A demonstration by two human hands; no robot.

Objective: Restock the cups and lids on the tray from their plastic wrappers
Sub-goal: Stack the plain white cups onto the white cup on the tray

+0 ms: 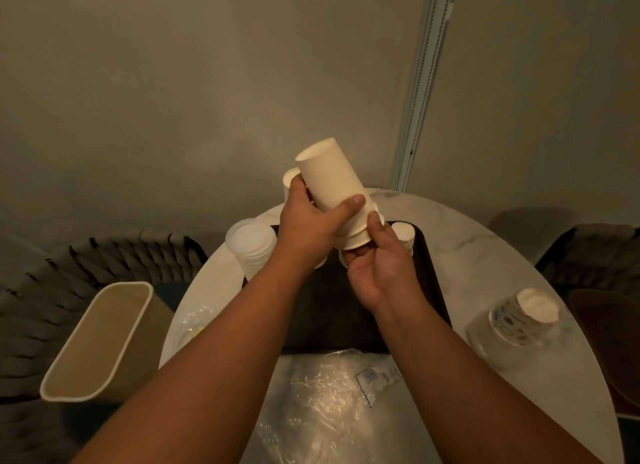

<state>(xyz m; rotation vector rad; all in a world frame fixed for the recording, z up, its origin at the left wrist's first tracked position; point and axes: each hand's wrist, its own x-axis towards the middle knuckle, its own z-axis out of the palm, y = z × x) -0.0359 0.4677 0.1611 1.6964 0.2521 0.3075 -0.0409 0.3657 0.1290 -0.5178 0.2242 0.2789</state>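
Head view: left hand [308, 221] wraps a smooth, tapered paper cup stack [334, 186], base up, above the dark tray [431, 273]. Right hand [381, 269] cups the stack's rim end, fingers curled. A ribbed white lid stack [251, 245] stands at the tray's left edge. Crinkled clear wrapper [332, 404] lies on the marble table [485, 256]. A wrapped printed cup stack [523, 316] stands to the right.

dim lounge or break corner, maybe hotel or office, cannot tell which, round marble-look table [485, 256] by a plain beige wall [173, 83], woven dark chairs [138, 252] around it, dark serving tray [332, 311] with disposable paper cups [332, 186], small beige bin [100, 339] beside
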